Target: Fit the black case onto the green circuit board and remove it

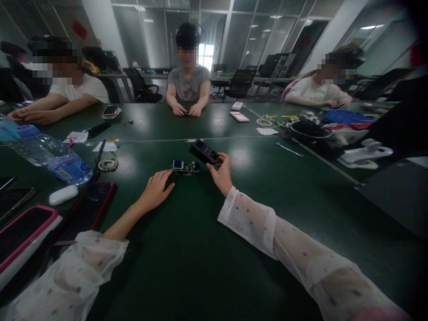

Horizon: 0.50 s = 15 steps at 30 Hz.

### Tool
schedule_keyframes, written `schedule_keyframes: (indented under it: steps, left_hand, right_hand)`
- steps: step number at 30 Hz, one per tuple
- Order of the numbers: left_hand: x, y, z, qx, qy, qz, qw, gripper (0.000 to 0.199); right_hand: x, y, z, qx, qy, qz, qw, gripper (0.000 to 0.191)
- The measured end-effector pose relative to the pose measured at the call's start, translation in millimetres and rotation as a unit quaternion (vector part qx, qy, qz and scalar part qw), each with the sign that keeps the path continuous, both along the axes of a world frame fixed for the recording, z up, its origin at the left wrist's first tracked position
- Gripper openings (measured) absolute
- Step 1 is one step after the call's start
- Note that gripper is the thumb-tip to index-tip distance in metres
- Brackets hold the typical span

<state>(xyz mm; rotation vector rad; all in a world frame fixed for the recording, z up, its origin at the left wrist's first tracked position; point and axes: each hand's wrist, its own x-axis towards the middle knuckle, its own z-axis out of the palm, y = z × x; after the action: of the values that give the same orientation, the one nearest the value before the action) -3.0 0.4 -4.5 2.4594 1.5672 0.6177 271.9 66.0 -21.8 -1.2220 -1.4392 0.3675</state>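
A small circuit board (pixel 186 168) with a dark square screen at its left end lies on the green table (pixel 187 249). My left hand (pixel 157 189) rests palm down at the board's left end, thumb apart from the fingers, its fingertips by the screen. Just above and to the right of the board, a black rectangular casing (pixel 204 151) is held tilted, off the table. The fingers and thumb of my right hand (pixel 220 173) grip the casing's right end.
Water bottles (pixel 63 156), phones (pixel 92 205) and a white case (pixel 63 195) lie at left. A wrench (pixel 289 149), cables (pixel 277 120) and a grey box (pixel 401 196) are at right. Three people sit across the table, another farther back.
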Motion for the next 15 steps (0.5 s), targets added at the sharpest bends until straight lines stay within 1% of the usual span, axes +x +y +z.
schedule_keyframes:
  steps: [4, 7, 11, 15]
  left_hand:
    - [-0.6, -0.2, -0.3, 0.002, -0.004, -0.002, 1.0, 0.05]
    - [-0.3, -0.8, 0.3, -0.001, -0.004, -0.001, 1.0, 0.05]
    - [0.7, -0.6, -0.5, 0.007, -0.004, 0.001, 1.0, 0.049]
    - [2.0, -0.4, -0.2, 0.009, -0.002, 0.004, 1.0, 0.049]
  right_hand:
    - [-0.2, -3.5, 1.5, -0.063, -0.041, -0.066, 0.995, 0.051]
    - [-2.8, -8.1, 5.7, -0.107, -0.08, -0.09, 0.987, 0.051]
    - [-4.9, -9.9, 8.4, -0.123, -0.113, -0.1, 0.981, 0.052]
    - [-4.8, -10.0, 8.4, -0.12, -0.122, -0.103, 0.98, 0.06]
